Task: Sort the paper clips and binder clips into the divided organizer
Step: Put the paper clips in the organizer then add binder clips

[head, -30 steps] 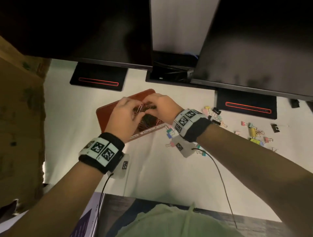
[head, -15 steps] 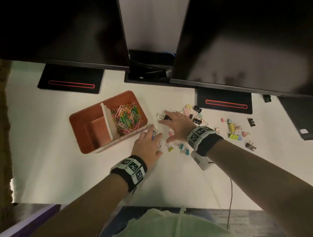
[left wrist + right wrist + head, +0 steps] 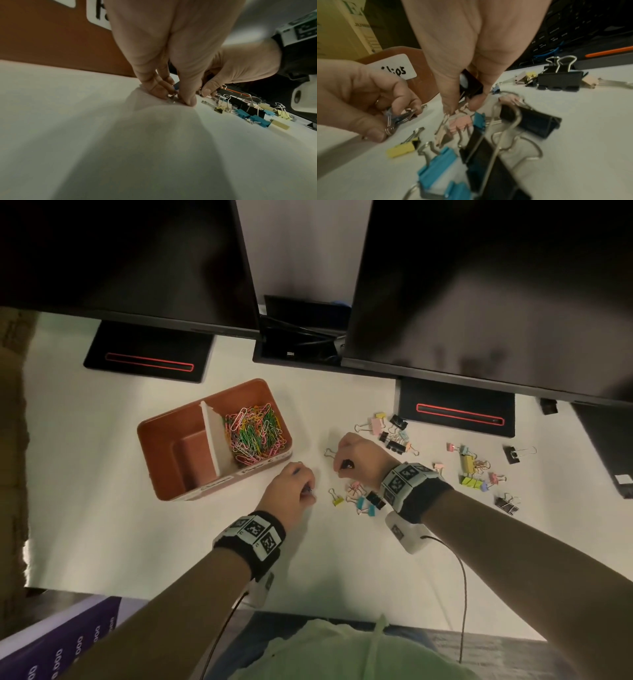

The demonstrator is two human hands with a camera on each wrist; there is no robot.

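Observation:
The brown organizer (image 3: 161,446) stands left of centre; a white divider splits it, and coloured paper clips (image 3: 255,433) fill its right compartment. Binder clips (image 3: 363,501) lie scattered on the white table to its right. My left hand (image 3: 308,491) is down at the table just right of the organizer's front corner, pinching a small blue binder clip (image 3: 397,119) by its silver handles. My right hand (image 3: 344,465) hovers over the near cluster and pinches a black binder clip (image 3: 471,85) between thumb and fingers. A yellow clip (image 3: 402,148) and teal clips (image 3: 436,167) lie below it.
Two dark monitors on black stands (image 3: 147,354) (image 3: 455,409) overhang the back of the table, with a black cable box (image 3: 298,344) between them. More binder clips (image 3: 472,470) spread to the right. A purple box (image 3: 58,642) sits at the near left.
A second ago both hands were inside the organizer over the paper clips. They moved right to the loose binder clips, and their fingers have now curled onto one clip each.

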